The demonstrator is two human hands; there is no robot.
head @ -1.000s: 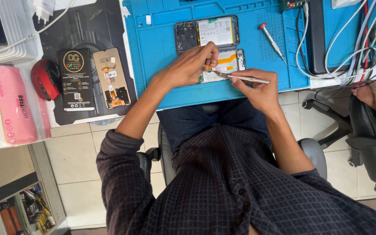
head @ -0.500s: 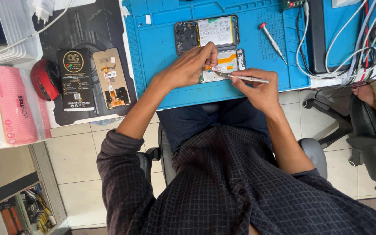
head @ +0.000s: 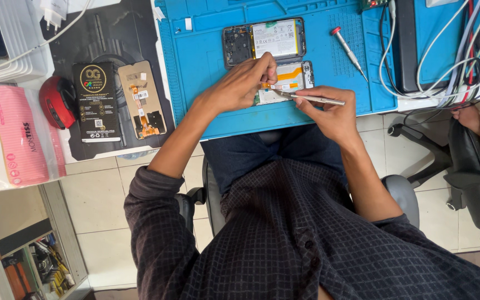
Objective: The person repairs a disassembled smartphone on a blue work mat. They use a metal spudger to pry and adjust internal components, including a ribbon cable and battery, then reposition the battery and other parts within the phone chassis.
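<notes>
An opened phone (head: 264,41) with its battery and boards showing lies on the blue work mat (head: 201,61). Just in front of it sits a second phone part (head: 291,78) with an orange flex cable. My left hand (head: 242,84) rests on that part, fingertips pinching at its left end. My right hand (head: 329,111) holds metal tweezers (head: 312,99), whose tip points left at the same spot.
A red-capped screwdriver (head: 348,49) lies on the mat to the right. A black box (head: 95,102) and a bare screen panel (head: 141,100) lie on a dark mat (head: 112,39) at left, beside a red round object (head: 56,101) and a pink tissue pack (head: 15,136). Cables (head: 445,66) trail at right.
</notes>
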